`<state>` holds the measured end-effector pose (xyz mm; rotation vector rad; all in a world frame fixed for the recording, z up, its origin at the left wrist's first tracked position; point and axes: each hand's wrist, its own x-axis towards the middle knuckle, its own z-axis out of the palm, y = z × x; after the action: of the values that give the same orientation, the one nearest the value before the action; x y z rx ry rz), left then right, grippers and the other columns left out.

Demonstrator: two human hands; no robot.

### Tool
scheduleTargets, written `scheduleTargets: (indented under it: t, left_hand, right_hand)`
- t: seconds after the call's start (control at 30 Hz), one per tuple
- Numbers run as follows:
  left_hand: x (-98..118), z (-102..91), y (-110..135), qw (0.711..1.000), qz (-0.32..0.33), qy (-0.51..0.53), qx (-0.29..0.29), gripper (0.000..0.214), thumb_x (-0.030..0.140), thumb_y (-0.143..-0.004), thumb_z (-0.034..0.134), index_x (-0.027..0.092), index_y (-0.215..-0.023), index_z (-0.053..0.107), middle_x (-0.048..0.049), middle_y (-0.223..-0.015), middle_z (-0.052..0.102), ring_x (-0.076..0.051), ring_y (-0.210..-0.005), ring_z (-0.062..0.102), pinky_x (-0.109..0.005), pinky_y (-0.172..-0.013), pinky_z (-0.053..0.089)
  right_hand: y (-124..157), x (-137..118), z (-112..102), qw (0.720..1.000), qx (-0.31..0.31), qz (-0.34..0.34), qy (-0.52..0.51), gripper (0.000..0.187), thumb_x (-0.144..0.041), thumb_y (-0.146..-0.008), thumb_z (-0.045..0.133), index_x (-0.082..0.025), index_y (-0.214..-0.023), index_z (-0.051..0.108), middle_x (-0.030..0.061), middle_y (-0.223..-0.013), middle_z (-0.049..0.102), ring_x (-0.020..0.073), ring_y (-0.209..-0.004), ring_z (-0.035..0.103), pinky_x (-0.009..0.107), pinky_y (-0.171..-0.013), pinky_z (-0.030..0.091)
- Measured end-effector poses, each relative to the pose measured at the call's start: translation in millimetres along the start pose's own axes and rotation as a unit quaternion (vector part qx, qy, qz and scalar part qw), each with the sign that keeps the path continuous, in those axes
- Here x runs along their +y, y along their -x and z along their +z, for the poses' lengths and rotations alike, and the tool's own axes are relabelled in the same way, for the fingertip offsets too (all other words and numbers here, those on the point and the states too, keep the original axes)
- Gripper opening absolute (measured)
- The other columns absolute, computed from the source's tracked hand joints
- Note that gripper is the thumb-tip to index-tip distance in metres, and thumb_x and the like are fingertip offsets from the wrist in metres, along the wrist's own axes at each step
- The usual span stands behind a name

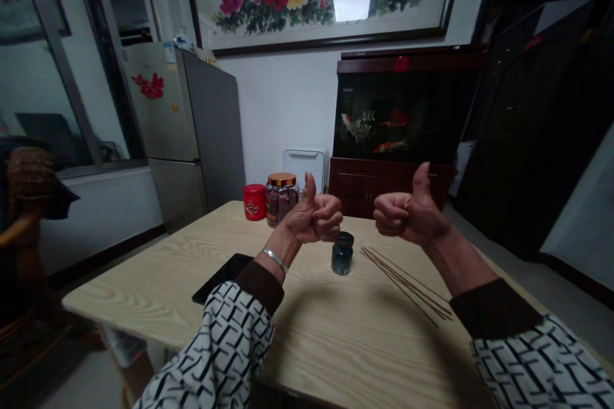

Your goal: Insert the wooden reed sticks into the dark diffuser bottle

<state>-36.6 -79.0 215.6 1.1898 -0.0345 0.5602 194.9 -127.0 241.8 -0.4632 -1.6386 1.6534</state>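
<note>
One left hand (311, 218), closed fist, thumb up, empty | one right hand (411, 211), likewise, empty | one small blue bottle (342, 254) between, untouched

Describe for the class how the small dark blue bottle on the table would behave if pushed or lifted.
The dark blue bottle looks squat, so it probably resists tipping under a light push. Its smooth, glassy surface may feel slippery, and it could well crack if dropped.
</note>
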Motion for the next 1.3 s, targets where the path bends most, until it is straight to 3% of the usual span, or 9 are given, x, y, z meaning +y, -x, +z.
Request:
scheduleTargets:
  t: [0.17, 0.4, 0.57, 0.67, 0.77, 0.9, 1.0, 1.13, 1.3]
  left_hand:
    - [-44, -25.9, 10, 0.999, -0.03, 0.027, -0.007, 0.076, 0.091, -0.075, 0.035, 0.019, -0.05, 0.029, 0.006, -0.042, 0.025, -0.006, -0.038, 0.019, -0.02, -0.04, 0.02]
    - [-43, -36.8, 3, 0.997, -0.059, -0.007, 0.049, 0.077, 0.094, -0.073, 0.028, 0.021, -0.051, 0.028, 0.0052, -0.041, 0.025, -0.007, -0.038, 0.019, -0.021, -0.039, 0.021]
    - [-58, -54.1, 10, 0.992, -0.011, -0.034, 0.12, 0.073, 0.089, -0.077, 0.041, 0.018, -0.058, 0.038, 0.0052, -0.048, 0.034, -0.006, -0.039, 0.024, -0.021, -0.043, 0.026]
    - [-82, -73.3, 14, 0.948, 0.064, -0.077, 0.302, 0.056, 0.072, -0.078, 0.062, 0.018, -0.077, 0.049, 0.0014, -0.07, 0.055, -0.005, -0.049, 0.041, -0.02, -0.051, 0.034]
    - [-120, -93.5, 9, 0.872, 0.06, -0.169, 0.455, 0.049, 0.048, -0.069, 0.081, 0.019, -0.098, 0.053, -0.0063, -0.101, 0.064, -0.013, -0.078, 0.06, -0.023, -0.067, 0.044]
    - [-173, -112.1, -11, 0.854, 0.042, -0.298, 0.424, 0.075, 0.023, -0.058, 0.087, 0.016, -0.122, 0.049, -0.0137, -0.122, 0.061, -0.022, -0.107, 0.061, -0.032, -0.088, 0.047]
    - [-194, -120.3, -21, 0.831, 0.043, -0.381, 0.403, 0.065, 0.029, -0.065, 0.084, 0.015, -0.12, 0.053, -0.0108, -0.113, 0.066, -0.023, -0.101, 0.063, -0.033, -0.086, 0.048]
    - [-197, -127.6, -19, 0.792, 0.022, -0.461, 0.4, 0.052, 0.041, -0.072, 0.079, 0.018, -0.114, 0.059, -0.0068, -0.103, 0.07, -0.024, -0.093, 0.064, -0.032, -0.078, 0.048]
    - [-190, -128.5, -11, 0.795, 0.019, -0.473, 0.379, 0.056, 0.044, -0.071, 0.08, 0.018, -0.117, 0.06, -0.008, -0.105, 0.071, -0.024, -0.093, 0.065, -0.031, -0.077, 0.048]
  right_hand:
    - [3, 52, -18, 0.998, -0.021, 0.026, -0.048, 0.083, -0.094, -0.071, -0.001, -0.021, -0.051, 0.034, -0.0053, -0.046, 0.029, 0.006, -0.039, 0.019, 0.023, -0.039, 0.013]
    - [-2, 49, -18, 0.999, 0.004, 0.044, -0.018, 0.082, -0.095, -0.069, -0.001, -0.022, -0.05, 0.031, -0.0052, -0.046, 0.028, 0.0067, -0.04, 0.02, 0.023, -0.041, 0.015]
    - [-2, 73, -29, 0.981, 0.141, 0.093, 0.094, 0.079, -0.093, -0.077, 0.018, -0.02, -0.059, 0.042, -0.0056, -0.053, 0.034, 0.0068, -0.044, 0.018, 0.022, -0.043, 0.014]
    - [-7, 99, -42, 0.894, 0.288, 0.082, 0.333, 0.065, -0.083, -0.08, 0.046, -0.019, -0.076, 0.055, -0.0008, -0.069, 0.049, 0.0106, -0.055, 0.04, 0.024, -0.05, 0.03]
    - [-18, 121, -49, 0.756, 0.305, 0.1, 0.57, 0.057, -0.073, -0.083, 0.054, -0.019, -0.1, 0.062, 0.0083, -0.101, 0.061, 0.0198, -0.082, 0.059, 0.031, -0.07, 0.044]
    - [-43, 130, -41, 0.624, 0.235, 0.197, 0.719, 0.066, -0.074, -0.086, 0.046, -0.02, -0.122, 0.06, 0.0159, -0.121, 0.06, 0.03, -0.098, 0.065, 0.038, -0.079, 0.046]
    - [-62, 129, -38, 0.577, 0.184, 0.219, 0.765, 0.069, -0.074, -0.089, 0.04, -0.015, -0.116, 0.064, 0.0194, -0.115, 0.064, 0.034, -0.1, 0.066, 0.042, -0.082, 0.047]
    - [-70, 121, -51, 0.596, 0.131, 0.22, 0.761, 0.054, -0.06, -0.09, 0.05, -0.013, -0.11, 0.068, 0.021, -0.114, 0.066, 0.0352, -0.106, 0.064, 0.043, -0.087, 0.047]
    - [-61, 108, -71, 0.756, -0.042, 0.129, 0.64, 0.076, -0.034, -0.077, 0.066, -0.02, -0.148, 0.043, 0.0127, -0.149, 0.048, 0.0287, -0.137, 0.044, 0.041, -0.108, 0.037]
